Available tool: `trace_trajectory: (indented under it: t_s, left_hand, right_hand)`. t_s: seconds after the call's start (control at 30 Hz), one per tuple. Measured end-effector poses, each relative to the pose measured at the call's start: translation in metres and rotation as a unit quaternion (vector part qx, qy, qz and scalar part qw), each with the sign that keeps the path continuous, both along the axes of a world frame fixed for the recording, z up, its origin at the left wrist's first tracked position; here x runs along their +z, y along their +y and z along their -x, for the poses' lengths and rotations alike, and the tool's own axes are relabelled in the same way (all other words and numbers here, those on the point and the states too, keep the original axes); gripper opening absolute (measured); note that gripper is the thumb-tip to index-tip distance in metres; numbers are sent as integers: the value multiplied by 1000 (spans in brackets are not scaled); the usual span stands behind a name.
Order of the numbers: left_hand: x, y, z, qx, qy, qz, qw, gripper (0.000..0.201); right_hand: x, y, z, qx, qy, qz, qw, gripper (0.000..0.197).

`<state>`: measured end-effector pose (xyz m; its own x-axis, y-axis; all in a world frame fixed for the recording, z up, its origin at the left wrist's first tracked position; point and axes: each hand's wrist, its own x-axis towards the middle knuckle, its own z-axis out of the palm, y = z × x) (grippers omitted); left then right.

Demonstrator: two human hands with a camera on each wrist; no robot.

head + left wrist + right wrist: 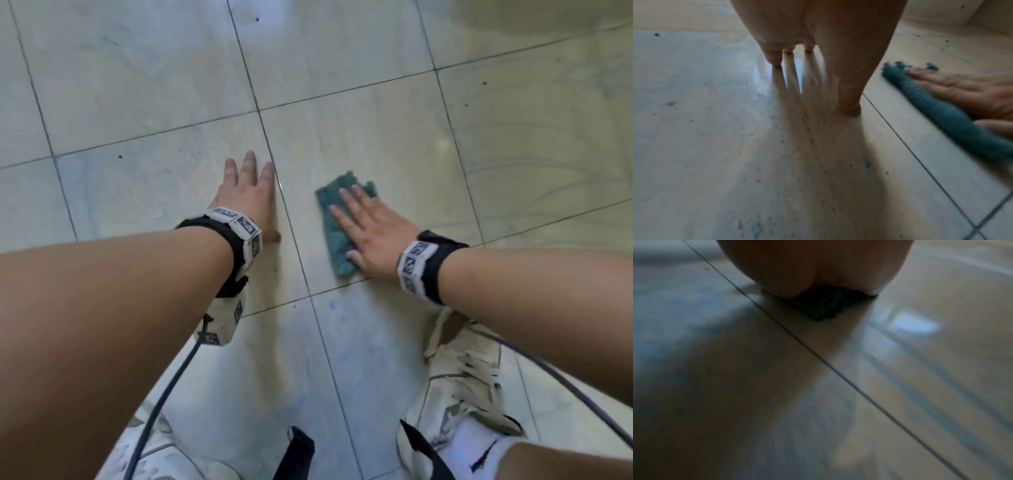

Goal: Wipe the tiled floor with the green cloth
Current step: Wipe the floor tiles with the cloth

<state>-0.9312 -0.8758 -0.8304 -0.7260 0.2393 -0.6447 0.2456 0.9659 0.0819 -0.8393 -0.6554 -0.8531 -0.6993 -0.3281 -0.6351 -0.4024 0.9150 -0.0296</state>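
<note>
The right hand [373,229] presses flat on the cloth [337,236], just right of the grout line [291,219]. The left hand [250,198] rests flat left of it, empty. Ungripped, the cloth could bunch or slip out mid-stroke.

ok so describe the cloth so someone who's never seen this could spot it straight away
On the pale glossy tiled floor, find the person's two hands pressed flat side by side. Under the right hand lies a folded, fuzzy teal-green cloth, just right of a grout line. It is the only dark, coloured thing on the tiles; the left hand rests on bare tile.
</note>
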Motion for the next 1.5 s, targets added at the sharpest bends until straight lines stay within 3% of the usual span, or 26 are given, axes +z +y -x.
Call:
trace_trajectory:
  t_s: [0.13, 0.23, 0.4, 0.63, 0.73, 0.8, 0.93, 1.03, 1.1, 1.2, 1.33, 1.4, 1.5]
  left_hand:
    - [-1, 6, 4, 3, 12, -3, 1000, 121]
    - [0, 10, 5, 13, 5, 2, 1000, 122]
    - [0, 9, 3, 36, -5, -5, 999, 122]
    - [-4, 6, 3, 46, -16, -16, 999, 123]
    - [-4, 7, 3, 46, -16, -16, 999, 124]
    - [-3, 9, 3, 45, -20, -13, 999, 123]
    - [-3, 10, 6, 40, -23, -9, 999, 125]
    - [-3, 10, 7, 39, -26, -8, 999, 127]
    - [-3, 9, 7, 42, -23, -8, 999, 127]
    - [-4, 6, 6, 43, -19, -16, 999, 125]
    - [-3, 3, 5, 33, -15, -25, 999, 123]
    - [-4, 3, 4, 24, -17, -30, 999, 123]
    - [-6, -2, 6, 24, -6, -41, 999, 123]
  right_hand:
    - [13, 78, -6, -146, -10, -84, 986, 83]
    - [18, 111, -7, -201, -31, -96, 974, 82]
    - [9, 121, 26, -253, -12, -47, 966, 80]
    - [1, 108, 130, -285, 58, -30, 956, 76]
    - [4, 78, 159, -279, 66, -22, 958, 77]
    - [6, 54, 159, -233, 62, -15, 970, 77]
    - [4, 13, 122, -114, 37, 26, 992, 80]
    - [-1, 22, 89, -73, 27, 25, 997, 81]
    - [-2, 47, 82, -105, 38, 8, 994, 80]
    - [-2, 81, 92, -217, 47, -33, 975, 78]
    - [-2, 75, 115, -301, 59, -32, 951, 76]
    - [-2, 52, 126, -283, 64, -23, 957, 77]
    - [-4, 2, 144, -190, 67, 0, 979, 78]
